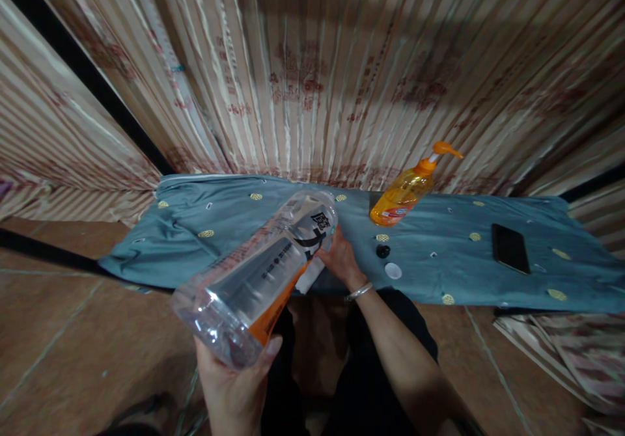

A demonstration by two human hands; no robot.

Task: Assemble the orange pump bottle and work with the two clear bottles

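Note:
A large clear plastic bottle (254, 273) with a black and orange label lies tilted in the air, held between both hands over the near edge of the bench. My left hand (234, 384) grips its lower end, fingers partly hidden beneath it. My right hand (339, 257), with a silver bangle on the wrist, is closed at the other end, thumb on the label. Under the bottle, beside my right hand, something white (310, 276) shows, perhaps a cloth or tissue. To the right lie a small black cap (383, 251) and a white round disc (393, 271).
An orange pump bottle (403, 192) of yellow liquid stands toward the back of the blue cloth-covered bench (430, 241). A black phone (510, 247) lies at the right. Pleated curtains (312, 84) hang behind. Tiled floor (53, 306) surrounds the bench.

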